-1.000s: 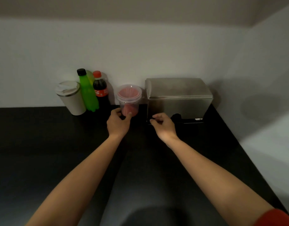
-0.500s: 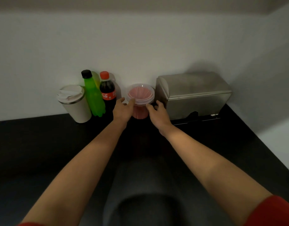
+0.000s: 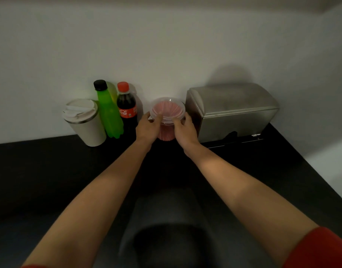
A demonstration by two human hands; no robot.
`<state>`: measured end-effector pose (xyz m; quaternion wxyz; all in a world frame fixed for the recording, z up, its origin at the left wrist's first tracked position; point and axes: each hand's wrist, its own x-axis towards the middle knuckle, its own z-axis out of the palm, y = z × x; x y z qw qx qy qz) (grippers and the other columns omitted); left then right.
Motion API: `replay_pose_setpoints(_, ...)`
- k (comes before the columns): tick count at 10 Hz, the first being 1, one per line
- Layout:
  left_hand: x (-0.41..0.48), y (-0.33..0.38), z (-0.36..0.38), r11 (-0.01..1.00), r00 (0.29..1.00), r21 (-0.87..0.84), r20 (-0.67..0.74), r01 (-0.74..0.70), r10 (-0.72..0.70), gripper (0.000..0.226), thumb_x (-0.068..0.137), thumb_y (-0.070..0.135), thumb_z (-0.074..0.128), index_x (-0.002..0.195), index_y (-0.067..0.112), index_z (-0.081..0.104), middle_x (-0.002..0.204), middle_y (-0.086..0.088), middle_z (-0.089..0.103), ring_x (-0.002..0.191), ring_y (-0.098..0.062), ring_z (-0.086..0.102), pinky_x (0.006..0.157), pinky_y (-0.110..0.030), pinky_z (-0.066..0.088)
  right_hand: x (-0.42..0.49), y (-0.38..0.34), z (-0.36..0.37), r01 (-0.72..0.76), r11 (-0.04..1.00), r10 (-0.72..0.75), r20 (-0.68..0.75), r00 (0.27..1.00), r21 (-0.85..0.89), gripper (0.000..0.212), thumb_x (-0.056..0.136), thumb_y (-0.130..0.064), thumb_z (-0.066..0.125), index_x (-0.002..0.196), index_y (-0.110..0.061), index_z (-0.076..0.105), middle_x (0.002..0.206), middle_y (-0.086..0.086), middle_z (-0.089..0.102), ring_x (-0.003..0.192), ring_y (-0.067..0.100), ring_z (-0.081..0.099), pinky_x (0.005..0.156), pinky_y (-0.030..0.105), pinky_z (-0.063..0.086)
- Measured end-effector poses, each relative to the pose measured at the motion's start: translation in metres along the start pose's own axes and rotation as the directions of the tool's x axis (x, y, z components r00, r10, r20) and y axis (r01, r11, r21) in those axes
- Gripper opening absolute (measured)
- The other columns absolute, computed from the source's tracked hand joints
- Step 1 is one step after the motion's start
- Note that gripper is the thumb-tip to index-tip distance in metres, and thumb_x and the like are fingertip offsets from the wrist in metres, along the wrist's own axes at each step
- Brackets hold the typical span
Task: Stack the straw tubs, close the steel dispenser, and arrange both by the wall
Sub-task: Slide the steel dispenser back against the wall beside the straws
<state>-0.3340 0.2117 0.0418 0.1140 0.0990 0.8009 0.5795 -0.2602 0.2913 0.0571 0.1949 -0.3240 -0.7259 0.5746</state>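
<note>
Head view: the tub (image 3: 167, 115) of pink straws stands at the wall (image 3: 166, 45), just beside the shut dispenser (image 3: 232, 111) on its right and the cola bottle (image 3: 127, 107) on its left. Left hand (image 3: 147, 127) and right hand (image 3: 185, 128) clasp its rim from either side. The black counter (image 3: 50, 171) lies open in front. Half a second ago both hands sat lower on the tub.

Both arms reach forward, left hand (image 3: 147, 127) and right hand (image 3: 186, 129) curled inward, facing each other
</note>
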Motion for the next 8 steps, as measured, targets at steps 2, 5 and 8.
replay_pose_setpoints(2,0.001,0.003,-0.002,1.0,0.999,0.016,0.034,-0.011,0.011,0.063,0.091,0.048,0.052,0.138,0.008,0.042,0.136,-0.014,0.053,0.123,-0.028,0.051,0.102,-0.043,0.043,0.0,0.001,-0.002,0.001,1.0,-0.001,0.017,1.0,0.015,0.058,0.092,-0.029,0.048,0.145,-0.018,0.029,0.139,0.009,0.05,0.125,0.026,0.048,0.102,0.034,0.039)
replay_pose_setpoints(5,0.0,0.003,-0.003,1.0,1.0,-0.004,0.028,-0.001,0.001,0.062,0.091,0.047,0.052,0.139,0.008,0.042,0.135,-0.012,0.054,0.121,-0.027,0.052,0.101,-0.043,0.044,0.0,0.003,-0.003,0.011,0.997,-0.015,0.056,0.998,0.07,0.059,0.09,-0.03,0.051,0.145,-0.02,0.031,0.137,0.007,0.052,0.122,0.022,0.051,0.094,0.028,0.04)
replay_pose_setpoints(8,-0.01,0.005,-0.005,0.999,1.0,0.034,-0.006,0.001,-0.001,0.079,0.087,0.048,0.058,0.146,0.006,0.026,0.146,-0.016,0.041,0.131,-0.027,0.042,0.106,-0.036,0.037,-0.007,0.004,-0.005,0.028,0.998,-0.033,0.1,0.994,0.055,0.067,0.088,-0.038,0.056,0.146,-0.023,0.026,0.14,0.005,0.047,0.125,0.019,0.047,0.089,0.024,0.034)
